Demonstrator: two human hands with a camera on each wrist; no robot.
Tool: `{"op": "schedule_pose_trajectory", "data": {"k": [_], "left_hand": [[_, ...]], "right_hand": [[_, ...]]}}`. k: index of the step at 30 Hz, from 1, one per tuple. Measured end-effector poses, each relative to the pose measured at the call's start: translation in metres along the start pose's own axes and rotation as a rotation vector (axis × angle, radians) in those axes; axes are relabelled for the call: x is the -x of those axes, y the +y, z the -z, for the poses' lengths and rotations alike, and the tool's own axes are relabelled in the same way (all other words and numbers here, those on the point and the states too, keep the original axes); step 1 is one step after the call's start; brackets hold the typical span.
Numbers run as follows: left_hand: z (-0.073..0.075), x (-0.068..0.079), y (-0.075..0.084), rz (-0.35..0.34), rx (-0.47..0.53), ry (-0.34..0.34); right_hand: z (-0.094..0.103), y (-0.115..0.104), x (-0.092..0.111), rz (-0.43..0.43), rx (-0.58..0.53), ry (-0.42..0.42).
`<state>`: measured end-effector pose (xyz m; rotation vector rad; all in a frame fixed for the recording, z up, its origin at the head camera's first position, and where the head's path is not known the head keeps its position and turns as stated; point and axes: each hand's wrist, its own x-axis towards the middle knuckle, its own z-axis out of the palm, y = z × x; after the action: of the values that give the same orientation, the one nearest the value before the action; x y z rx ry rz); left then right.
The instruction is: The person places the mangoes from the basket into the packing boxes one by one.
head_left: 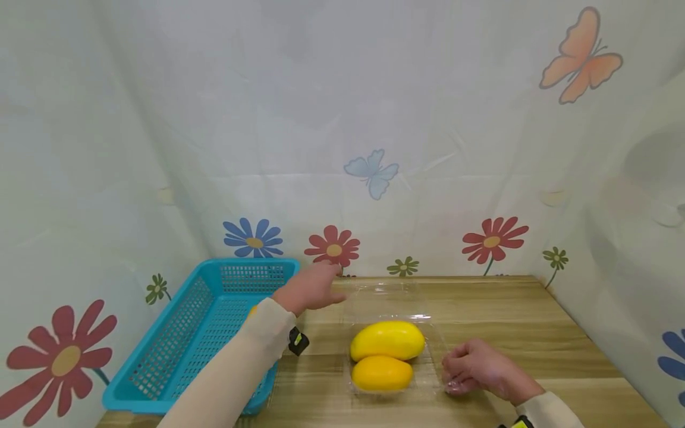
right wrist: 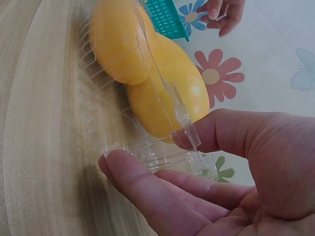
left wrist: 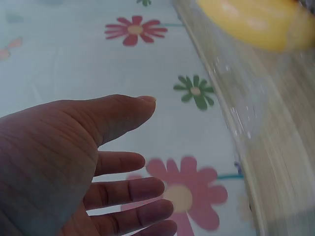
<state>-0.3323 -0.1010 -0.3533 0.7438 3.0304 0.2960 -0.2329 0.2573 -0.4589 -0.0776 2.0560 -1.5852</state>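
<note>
Two smooth yellow mango-like fruits lie side by side in a clear plastic clamshell box. Its transparent lid is folded back toward the curtain. At the box's right edge, my right hand pinches the rim; the right wrist view shows the thumb on the rim and fingertips low on the outer wall. My left hand, fingers extended and holding nothing, hovers between the basket and the lid. In the left wrist view its thumb and fingers stand apart.
A blue plastic basket stands on the left of the wooden table. Inside it, a bit of an orange-yellow thing shows, mostly hidden by my left sleeve. A white curtain with flowers and butterflies encloses the table's back and sides.
</note>
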Motion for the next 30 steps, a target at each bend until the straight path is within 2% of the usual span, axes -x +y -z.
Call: {"op": "schedule_pose_trajectory", "data": {"k": [4, 10, 14, 18, 22, 26, 30], "left_hand": [[0.005, 0.005, -0.023, 0.075, 0.015, -0.007], [0.012, 0.013, -0.058, 0.151, 0.052, 0.007], [0.014, 0.018, -0.084, 0.204, 0.089, -0.02], [0.013, 0.027, -0.105, 0.305, 0.052, -0.133], [0.01, 0.038, -0.118, 0.412, 0.001, -0.253], [0.007, 0.047, -0.124, 0.475, -0.017, -0.285], [0.004, 0.051, -0.125, 0.518, -0.053, -0.353]], "right_hand": [[0.0, 0.002, 0.0, 0.007, -0.015, -0.003], [-0.001, 0.001, 0.001, 0.021, -0.023, -0.004], [-0.002, -0.001, 0.001, 0.03, -0.013, -0.004], [-0.002, -0.003, 0.0, 0.024, -0.002, 0.002], [-0.001, -0.002, -0.001, 0.019, -0.001, 0.001], [-0.001, -0.001, -0.001, 0.022, -0.004, -0.005], [-0.001, 0.0, 0.0, 0.029, -0.007, -0.007]]}}
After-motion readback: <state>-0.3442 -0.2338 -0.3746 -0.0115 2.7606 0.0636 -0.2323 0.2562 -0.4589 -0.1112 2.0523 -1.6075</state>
